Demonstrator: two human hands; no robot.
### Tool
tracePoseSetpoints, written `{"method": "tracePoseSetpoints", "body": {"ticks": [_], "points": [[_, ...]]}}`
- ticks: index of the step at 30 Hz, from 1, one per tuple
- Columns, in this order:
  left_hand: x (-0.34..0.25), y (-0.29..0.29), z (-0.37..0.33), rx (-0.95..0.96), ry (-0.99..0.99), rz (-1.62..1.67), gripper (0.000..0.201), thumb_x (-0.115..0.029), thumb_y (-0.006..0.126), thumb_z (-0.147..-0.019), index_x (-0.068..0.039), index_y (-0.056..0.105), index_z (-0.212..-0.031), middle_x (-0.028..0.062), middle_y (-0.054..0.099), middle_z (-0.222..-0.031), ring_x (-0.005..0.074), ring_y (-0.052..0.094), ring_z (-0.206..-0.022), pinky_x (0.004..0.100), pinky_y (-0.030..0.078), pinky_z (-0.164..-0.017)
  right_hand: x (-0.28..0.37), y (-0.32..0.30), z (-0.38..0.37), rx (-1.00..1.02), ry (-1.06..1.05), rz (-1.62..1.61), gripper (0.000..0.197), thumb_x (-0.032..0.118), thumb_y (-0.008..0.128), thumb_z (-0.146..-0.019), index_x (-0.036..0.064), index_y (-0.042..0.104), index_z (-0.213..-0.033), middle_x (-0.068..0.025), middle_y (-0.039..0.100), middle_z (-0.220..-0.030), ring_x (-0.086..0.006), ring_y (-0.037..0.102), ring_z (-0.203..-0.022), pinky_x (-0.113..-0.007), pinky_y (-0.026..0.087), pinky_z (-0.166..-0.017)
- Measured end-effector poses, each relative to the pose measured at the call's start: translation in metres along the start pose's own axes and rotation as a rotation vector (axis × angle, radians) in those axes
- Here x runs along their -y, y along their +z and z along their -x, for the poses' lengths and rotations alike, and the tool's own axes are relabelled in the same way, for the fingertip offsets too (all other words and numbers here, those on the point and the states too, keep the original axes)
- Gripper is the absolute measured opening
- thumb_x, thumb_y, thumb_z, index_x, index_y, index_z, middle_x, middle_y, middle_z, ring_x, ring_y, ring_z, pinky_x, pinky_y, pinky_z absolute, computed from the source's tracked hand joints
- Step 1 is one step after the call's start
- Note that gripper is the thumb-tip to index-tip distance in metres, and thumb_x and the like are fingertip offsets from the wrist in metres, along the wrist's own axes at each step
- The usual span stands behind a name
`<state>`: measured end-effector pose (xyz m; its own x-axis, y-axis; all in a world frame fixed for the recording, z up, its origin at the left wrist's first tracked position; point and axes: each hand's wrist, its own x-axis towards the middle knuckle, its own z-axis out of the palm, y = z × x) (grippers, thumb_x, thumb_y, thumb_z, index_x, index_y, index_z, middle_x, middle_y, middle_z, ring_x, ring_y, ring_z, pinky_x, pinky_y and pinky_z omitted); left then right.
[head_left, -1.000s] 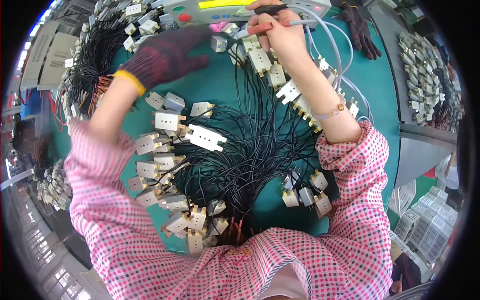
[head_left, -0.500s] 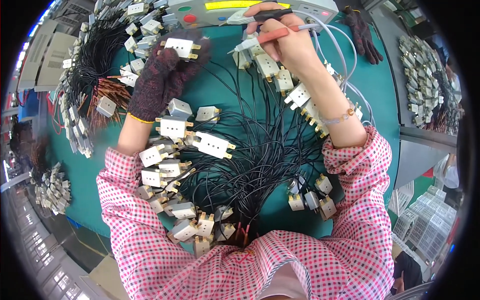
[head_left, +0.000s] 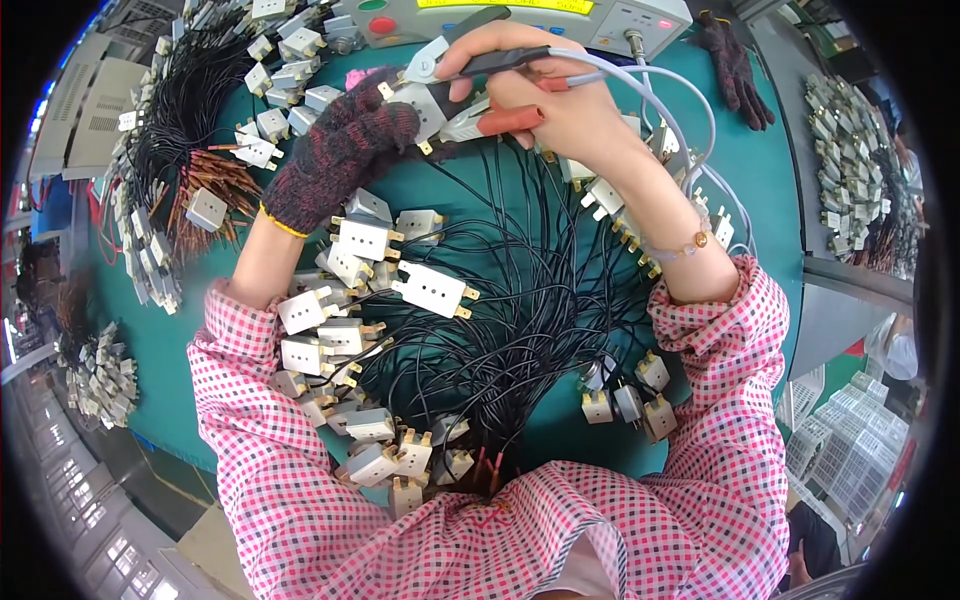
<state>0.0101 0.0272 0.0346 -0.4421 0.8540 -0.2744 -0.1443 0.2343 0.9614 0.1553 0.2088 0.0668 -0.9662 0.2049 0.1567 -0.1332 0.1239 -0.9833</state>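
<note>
In a dark knitted glove, my left hand (head_left: 340,150) grips a white block-shaped electrical part (head_left: 428,112) with brass tabs near the top middle. My bare right hand (head_left: 570,105) is closed around two test clips on grey cables. The black-handled clip (head_left: 505,60) has its pale jaw against the part's upper end. Lower down, the red-handled clip (head_left: 512,121) points its jaw at the part's lower tab; whether it bites the tab is hard to see. Similar white parts (head_left: 432,290) lie beneath my hands, their black leads (head_left: 520,335) gathered towards me.
A bench test instrument (head_left: 407,18) with a lit yellow display stands at the back. Another bundle of parts with copper-coloured lead ends (head_left: 222,180) lies left on the green tabletop (head_left: 180,380). A spare dark glove (head_left: 735,75) rests back right, near white plastic baskets (head_left: 855,445) further off.
My left hand has moved the white part to the right and turned it. My right hand has come left, bringing both clips from open air to the part.
</note>
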Motion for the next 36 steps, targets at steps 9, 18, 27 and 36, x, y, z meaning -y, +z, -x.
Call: {"method": "tracePoseSetpoints", "body": {"ticks": [9,18,27,36], "points": [[0.007,-0.002,-0.001,-0.051,-0.007,-0.010,0.047,-0.026,0.060,-0.087,-0.011,0.044,-0.128,0.0007,0.060,-0.097,0.0091,0.058,-0.081,0.0216,0.046,-0.061,-0.013,0.003,-0.006,-0.026,-0.262,0.095,0.027,-0.003,0.044,-0.074,0.0030,0.062,-0.094,-0.0054,0.062,-0.083,-0.0091,0.054,-0.066,-0.020,0.043,-0.058],[0.001,-0.002,-0.006,-0.005,-0.013,-0.084,0.040,-0.021,0.056,-0.089,-0.011,0.046,-0.126,0.0030,0.058,-0.101,0.0099,0.060,-0.082,0.0220,0.046,-0.060,-0.004,0.011,-0.003,-0.079,-0.046,-0.221,0.023,-0.005,0.040,-0.081,-0.0012,0.059,-0.093,-0.0061,0.058,-0.089,-0.0114,0.058,-0.079,-0.024,0.049,-0.068],[0.022,-0.005,-0.021,-0.063,0.425,-0.327,0.035,-0.014,0.052,-0.090,-0.011,0.047,-0.125,0.0074,0.055,-0.109,0.0117,0.058,-0.089,0.0252,0.048,-0.064,-0.006,0.009,-0.005,-0.075,0.006,-0.237,0.025,0.001,0.041,-0.082,0.0042,0.060,-0.099,-0.0038,0.060,-0.081,-0.0090,0.053,-0.057,-0.019,0.040,-0.048],[-0.017,-0.034,0.005,0.228,-0.110,-0.105,0.056,-0.022,0.052,-0.090,-0.005,0.025,-0.137,0.0127,0.063,-0.093,0.0201,0.061,-0.083,0.0301,0.049,-0.076,-0.029,-0.005,-0.016,-0.174,-0.098,-0.326,0.024,0.004,0.043,-0.086,0.0000,0.056,-0.105,-0.0121,0.059,-0.084,-0.0201,0.065,-0.067,-0.026,0.052,-0.056]]}}
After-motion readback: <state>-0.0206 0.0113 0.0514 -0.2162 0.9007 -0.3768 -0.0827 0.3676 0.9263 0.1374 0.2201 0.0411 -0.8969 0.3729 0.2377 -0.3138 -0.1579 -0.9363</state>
